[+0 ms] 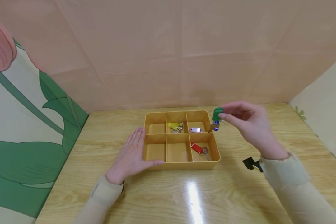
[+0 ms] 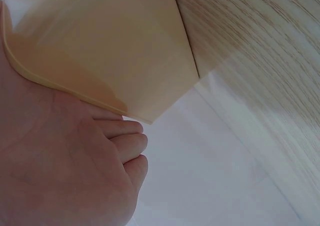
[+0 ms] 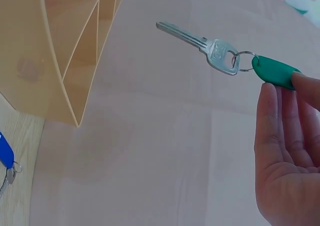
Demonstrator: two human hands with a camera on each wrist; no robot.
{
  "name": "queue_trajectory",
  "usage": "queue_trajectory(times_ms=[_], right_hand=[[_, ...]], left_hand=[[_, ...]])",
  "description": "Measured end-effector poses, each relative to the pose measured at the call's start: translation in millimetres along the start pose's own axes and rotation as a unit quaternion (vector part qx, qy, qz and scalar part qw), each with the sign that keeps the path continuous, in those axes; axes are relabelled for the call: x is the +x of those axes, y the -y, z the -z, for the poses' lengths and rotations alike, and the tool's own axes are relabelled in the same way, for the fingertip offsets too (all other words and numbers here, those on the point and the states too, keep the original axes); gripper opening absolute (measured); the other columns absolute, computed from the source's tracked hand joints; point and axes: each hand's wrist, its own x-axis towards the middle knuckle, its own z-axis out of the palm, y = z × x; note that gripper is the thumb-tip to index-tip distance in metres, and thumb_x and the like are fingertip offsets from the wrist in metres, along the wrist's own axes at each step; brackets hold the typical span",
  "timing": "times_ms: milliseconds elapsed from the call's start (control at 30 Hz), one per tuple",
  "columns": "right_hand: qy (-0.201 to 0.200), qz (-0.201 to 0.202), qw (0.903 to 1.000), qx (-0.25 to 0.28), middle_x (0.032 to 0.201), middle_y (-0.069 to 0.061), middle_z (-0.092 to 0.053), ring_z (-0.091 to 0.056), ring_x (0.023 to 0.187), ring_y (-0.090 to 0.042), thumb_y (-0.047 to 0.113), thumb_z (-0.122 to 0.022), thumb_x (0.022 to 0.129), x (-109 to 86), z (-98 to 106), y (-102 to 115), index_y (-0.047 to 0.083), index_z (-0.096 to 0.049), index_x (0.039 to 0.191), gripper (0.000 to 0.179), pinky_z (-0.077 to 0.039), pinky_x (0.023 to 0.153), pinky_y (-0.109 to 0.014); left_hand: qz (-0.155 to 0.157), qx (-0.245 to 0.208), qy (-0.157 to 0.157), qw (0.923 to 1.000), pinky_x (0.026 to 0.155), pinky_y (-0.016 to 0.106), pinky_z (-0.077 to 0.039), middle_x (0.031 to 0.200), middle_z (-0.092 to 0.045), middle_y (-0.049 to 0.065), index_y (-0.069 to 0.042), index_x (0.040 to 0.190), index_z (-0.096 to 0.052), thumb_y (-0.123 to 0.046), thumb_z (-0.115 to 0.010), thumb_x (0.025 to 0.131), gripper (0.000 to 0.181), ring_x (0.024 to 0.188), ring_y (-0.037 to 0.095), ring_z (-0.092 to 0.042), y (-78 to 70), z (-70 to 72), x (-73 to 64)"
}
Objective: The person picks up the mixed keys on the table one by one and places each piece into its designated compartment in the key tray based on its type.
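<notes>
My right hand [image 1: 250, 126] pinches a green key tag [image 1: 217, 114] between thumb and fingers, above the table by the back right corner of a tan six-compartment box [image 1: 182, 166]. From the tag's ring a silver key [image 3: 220, 55] dangles, seen clearly in the right wrist view. My left hand [image 1: 130, 155] lies along the box's left side, fingers straight and thumb over the front rim. Inside the box, a yellow key tag [image 1: 173, 125] is in the back middle compartment, a pale purple one [image 1: 195, 129] back right, and a red one [image 1: 196, 147] front right.
A blue key tag [image 3: 5, 151] with its key lies on the wooden table [image 1: 156, 193] just right of the box, partly behind the green tag in the head view. A pinkish wall [image 1: 145, 62] rises behind the table, with patterned panels at both sides.
</notes>
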Motion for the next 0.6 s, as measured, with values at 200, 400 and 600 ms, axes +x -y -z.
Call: queue_trajectory(times_ms=[200, 400, 600], right_hand=[[0.011, -0.008, 0.9999, 0.010, 0.102, -0.006, -0.076, -0.070, 0.080, -0.019, 0.001, -0.077, 0.091, -1.5, -6, 2, 0.000, -0.074, 0.111, 0.021, -0.058, 0.069, -0.021], [0.027, -0.009, 0.9993, 0.024, 0.104, -0.004, -0.076, -0.072, 0.082, -0.018, 0.000, -0.076, 0.090, -2.1, -13, 1, 0.000, -0.074, 0.111, 0.021, -0.060, 0.072, -0.023], [0.041, -0.011, 0.9985, 0.034, 0.104, -0.005, -0.075, -0.072, 0.084, -0.021, 0.001, -0.076, 0.091, -2.4, -19, 2, 0.000, -0.074, 0.111, 0.020, -0.060, 0.074, -0.024]], left_hand=[[0.001, 0.000, 0.000, 1.0000, 0.124, 0.039, -0.002, 0.167, 0.006, 0.014, 0.003, 0.161, -0.005, -0.097, -0.037, 0.075, 0.135, 0.154, 0.025, 0.005, 0.4, -0.5, -0.1], [-0.001, 0.002, -0.004, 1.0000, 0.124, 0.040, -0.003, 0.167, 0.004, 0.016, 0.003, 0.161, -0.005, -0.097, -0.037, 0.076, 0.135, 0.154, 0.030, -0.002, 0.5, -1.0, -0.2], [0.000, 0.001, -0.003, 1.0000, 0.124, 0.040, -0.003, 0.167, 0.004, 0.016, 0.002, 0.161, -0.002, -0.097, -0.037, 0.076, 0.134, 0.154, 0.028, 0.001, 0.3, -0.5, 0.0]])
